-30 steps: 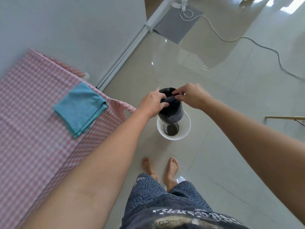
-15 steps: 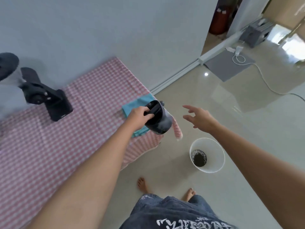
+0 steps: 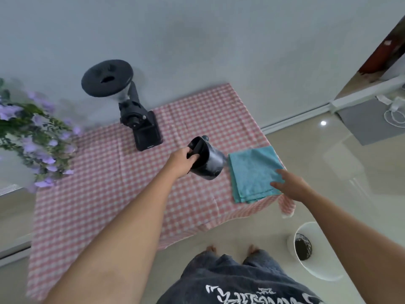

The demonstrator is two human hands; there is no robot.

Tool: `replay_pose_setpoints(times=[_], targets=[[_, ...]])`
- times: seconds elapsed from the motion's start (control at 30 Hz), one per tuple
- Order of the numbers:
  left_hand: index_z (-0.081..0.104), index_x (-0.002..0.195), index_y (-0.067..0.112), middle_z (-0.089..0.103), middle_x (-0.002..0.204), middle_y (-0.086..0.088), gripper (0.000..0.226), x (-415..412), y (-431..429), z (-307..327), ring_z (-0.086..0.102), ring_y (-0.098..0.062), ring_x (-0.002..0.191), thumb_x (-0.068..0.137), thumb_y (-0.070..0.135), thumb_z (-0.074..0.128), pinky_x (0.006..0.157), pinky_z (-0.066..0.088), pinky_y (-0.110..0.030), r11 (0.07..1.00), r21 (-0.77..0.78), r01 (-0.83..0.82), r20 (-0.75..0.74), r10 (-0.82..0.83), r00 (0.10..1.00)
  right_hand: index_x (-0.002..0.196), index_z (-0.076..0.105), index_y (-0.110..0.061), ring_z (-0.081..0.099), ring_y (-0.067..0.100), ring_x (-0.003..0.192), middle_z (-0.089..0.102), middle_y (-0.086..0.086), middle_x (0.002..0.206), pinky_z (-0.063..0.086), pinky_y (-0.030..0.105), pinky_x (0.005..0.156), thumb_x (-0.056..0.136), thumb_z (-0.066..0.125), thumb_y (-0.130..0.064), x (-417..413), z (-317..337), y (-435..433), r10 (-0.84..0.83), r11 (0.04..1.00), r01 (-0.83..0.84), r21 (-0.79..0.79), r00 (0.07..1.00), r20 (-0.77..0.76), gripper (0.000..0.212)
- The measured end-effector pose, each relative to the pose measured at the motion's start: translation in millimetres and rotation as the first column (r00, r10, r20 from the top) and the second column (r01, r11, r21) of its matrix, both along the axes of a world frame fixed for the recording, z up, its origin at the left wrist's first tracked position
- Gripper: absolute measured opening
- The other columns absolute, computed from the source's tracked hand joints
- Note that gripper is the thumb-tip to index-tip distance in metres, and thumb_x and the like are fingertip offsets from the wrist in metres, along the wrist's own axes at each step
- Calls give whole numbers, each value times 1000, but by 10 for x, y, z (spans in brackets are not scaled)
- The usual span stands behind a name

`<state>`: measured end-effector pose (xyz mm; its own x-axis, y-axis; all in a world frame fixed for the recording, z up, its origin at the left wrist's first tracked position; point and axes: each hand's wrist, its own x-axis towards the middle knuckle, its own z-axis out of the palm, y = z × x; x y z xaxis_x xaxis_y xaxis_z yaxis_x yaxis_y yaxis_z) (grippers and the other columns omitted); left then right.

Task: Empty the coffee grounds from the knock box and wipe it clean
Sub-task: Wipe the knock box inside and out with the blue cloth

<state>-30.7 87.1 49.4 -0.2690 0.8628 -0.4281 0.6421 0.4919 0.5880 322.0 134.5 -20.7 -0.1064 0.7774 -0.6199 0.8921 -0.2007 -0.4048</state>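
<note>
My left hand (image 3: 182,160) grips the rim of the black knock box (image 3: 208,163), which hangs tilted above the pink checked tablecloth (image 3: 105,183). A folded teal cloth (image 3: 252,172) lies at the table's right corner. My right hand (image 3: 289,184) hovers with fingers spread at the cloth's near right edge, fingertips touching or just over it. On the floor at lower right stands a white bin (image 3: 315,270) with dark coffee grounds (image 3: 303,246) inside.
A black coffee grinder (image 3: 140,119) stands at the back of the table. Purple flowers (image 3: 32,137) fill the left edge. A grey mat (image 3: 368,123) and white cable (image 3: 394,115) lie on the glossy floor at right. My bare feet are near the table.
The knock box has gone from over the white bin up to the table in my left hand. My right hand let go of it and reached to the teal cloth.
</note>
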Motion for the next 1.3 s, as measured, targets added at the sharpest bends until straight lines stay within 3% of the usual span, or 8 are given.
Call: replay_pose_setpoints(times=[0.33, 0.43, 0.67, 0.77, 0.9, 1.03, 1.17, 1.3], targets=[[66, 128, 10, 70, 117, -9, 32, -337, 206, -32, 66, -25, 88, 107, 32, 56, 64, 48, -30, 983, -28, -182, -15, 182, 983, 155, 27, -13, 52, 44, 127, 49, 27, 143, 42, 46, 102, 91, 68, -31, -92, -490, 768, 10, 1000, -10, 2, 998, 68, 78], [66, 129, 12, 70, 121, -9, 30, -365, 280, -19, 68, -28, 94, 107, 31, 56, 71, 55, -33, 970, -36, -239, 4, 240, 971, 150, 34, -13, 58, 44, 115, 58, 27, 132, 48, 46, 91, 87, 72, -30, 9, -598, 908, -2, 999, 5, -39, 997, 80, 76], [63, 131, 10, 66, 116, -5, 31, -311, 399, 30, 62, -9, 75, 109, 30, 53, 52, 43, -14, 933, -45, -358, 24, 359, 933, 139, 47, -3, 62, 42, 108, 61, 24, 127, 52, 50, 90, 83, 75, -29, 46, -792, 1132, 3, 997, 2, -71, 998, 66, 68], [62, 132, 10, 66, 117, -6, 32, -312, 409, 13, 62, -8, 73, 110, 31, 51, 55, 43, -17, 919, -56, -390, 27, 392, 920, 120, 60, 6, 63, 38, 94, 67, 22, 107, 54, 49, 86, 87, 71, -24, -12, -746, 1188, -54, 987, 58, -153, 998, 29, 45], [61, 133, 11, 68, 123, -9, 33, -359, 375, 21, 70, -21, 75, 110, 32, 50, 58, 50, -21, 900, -63, -432, 69, 435, 898, 108, 60, 2, 61, 34, 89, 67, 26, 108, 51, 50, 86, 92, 64, -16, -191, -567, 1246, -46, 993, 34, -114, 993, -113, 24], [63, 128, 12, 70, 121, -11, 31, -433, 304, 38, 73, -26, 77, 109, 33, 51, 72, 61, -35, 892, -44, -449, 96, 451, 887, 123, 40, -28, 66, 35, 81, 67, 22, 100, 51, 38, 62, 94, 65, -22, -554, -95, 1240, -50, 996, 74, 57, 939, -340, 38], [62, 124, 17, 72, 116, -9, 29, -488, 216, 94, 77, -28, 83, 109, 38, 48, 75, 59, -36, 897, -47, -439, 86, 441, 893, 99, 61, -34, 68, 28, 74, 71, 12, 86, 58, 49, 64, 95, 62, -21, -1084, 557, 1169, 103, 985, -2, 172, 808, -580, 14], [60, 131, 11, 71, 106, -6, 40, -540, 164, 177, 66, -15, 77, 111, 40, 41, 65, 48, -29, 921, -37, -387, 38, 388, 921, 95, 74, -27, 67, 11, 77, 71, -3, 89, 58, 28, 70, 95, 65, -16, -1757, 1118, 963, 206, 974, -55, 221, 628, -750, 14]])
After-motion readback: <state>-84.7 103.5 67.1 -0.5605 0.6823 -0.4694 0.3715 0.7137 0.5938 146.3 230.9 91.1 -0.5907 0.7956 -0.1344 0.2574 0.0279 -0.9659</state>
